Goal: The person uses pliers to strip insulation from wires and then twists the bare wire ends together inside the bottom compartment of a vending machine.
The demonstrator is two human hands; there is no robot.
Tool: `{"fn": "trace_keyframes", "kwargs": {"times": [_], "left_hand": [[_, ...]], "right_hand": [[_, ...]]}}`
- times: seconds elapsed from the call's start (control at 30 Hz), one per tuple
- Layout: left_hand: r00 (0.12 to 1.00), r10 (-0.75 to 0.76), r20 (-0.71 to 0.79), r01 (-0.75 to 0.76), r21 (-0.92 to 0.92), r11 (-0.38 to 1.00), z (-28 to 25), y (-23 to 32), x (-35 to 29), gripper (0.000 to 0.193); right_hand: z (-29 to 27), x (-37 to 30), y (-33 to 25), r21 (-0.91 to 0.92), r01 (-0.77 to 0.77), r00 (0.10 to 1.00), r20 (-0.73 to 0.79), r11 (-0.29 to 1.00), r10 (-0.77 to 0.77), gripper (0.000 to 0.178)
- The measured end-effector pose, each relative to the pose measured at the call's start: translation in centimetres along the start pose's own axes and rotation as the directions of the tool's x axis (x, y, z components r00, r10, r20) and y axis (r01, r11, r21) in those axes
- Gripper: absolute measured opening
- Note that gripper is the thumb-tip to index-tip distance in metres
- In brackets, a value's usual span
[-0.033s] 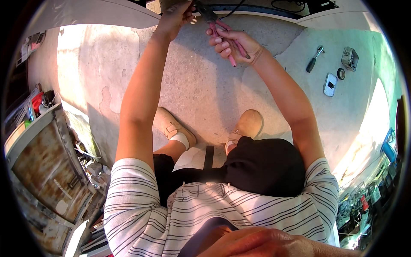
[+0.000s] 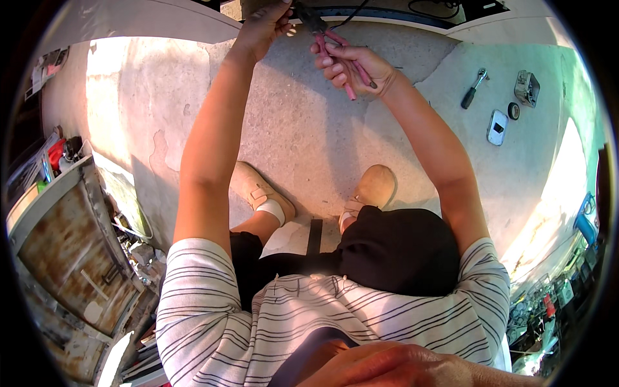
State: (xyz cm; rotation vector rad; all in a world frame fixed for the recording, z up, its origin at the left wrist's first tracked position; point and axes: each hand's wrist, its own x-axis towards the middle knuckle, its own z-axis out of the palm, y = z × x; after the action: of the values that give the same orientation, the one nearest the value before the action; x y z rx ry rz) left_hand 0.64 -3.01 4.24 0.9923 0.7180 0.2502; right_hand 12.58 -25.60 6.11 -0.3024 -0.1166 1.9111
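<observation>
Pale concrete floor (image 2: 277, 129), with stains and patches of sunlight, spreads below the person. At its far edge, close to the middle, is a pair of pliers (image 2: 314, 23) with dark head and pinkish-red handles, which stand somewhat apart. The person's right hand (image 2: 361, 68) grasps these handles, its fingers bent around them. The left hand (image 2: 263, 29) is just beside the head of the pliers with curled fingers; whether it grips something, one cannot tell. Near the pliers runs a thin black cable (image 2: 358, 11), and at the far left extends a white panel (image 2: 142, 19). On the far right lie a ratchet wrench (image 2: 473, 91), a greyish box-like part (image 2: 527, 88), a small black ring (image 2: 513, 111) and a flat white device (image 2: 497, 127) with a dark patch. Nearer, two tan shoes (image 2: 377, 184) stand apart. On the left is a rusty sheet (image 2: 58, 238) inside a pale frame.
</observation>
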Motion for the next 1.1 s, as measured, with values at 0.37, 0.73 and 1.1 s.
{"fn": "trace_keyframes", "kwargs": {"times": [0.37, 0.73, 1.1], "left_hand": [[0.924, -0.336, -0.18, 0.366, 0.172, 0.915, 1.6, 2.7, -1.8, 0.009], [0.923, -0.33, -0.198, 0.338, 0.009, 0.941, 0.0, 2.1, -2.0, 0.012], [0.988, -0.127, -0.086, 0.102, -0.246, 0.964, 0.6, -0.6, -2.6, 0.021]], "right_hand": [[0.0, -0.1, 2.9, -0.776, -0.187, 0.895, -0.387, 0.602, -0.221, 0.048], [6.6, -4.5, 4.9, -0.841, -0.275, 0.887, -0.409, 0.466, -0.213, 0.035], [13.3, -1.9, -1.7, -0.776, -0.626, 0.698, -0.6, 0.072, -0.391, 0.03]]}}
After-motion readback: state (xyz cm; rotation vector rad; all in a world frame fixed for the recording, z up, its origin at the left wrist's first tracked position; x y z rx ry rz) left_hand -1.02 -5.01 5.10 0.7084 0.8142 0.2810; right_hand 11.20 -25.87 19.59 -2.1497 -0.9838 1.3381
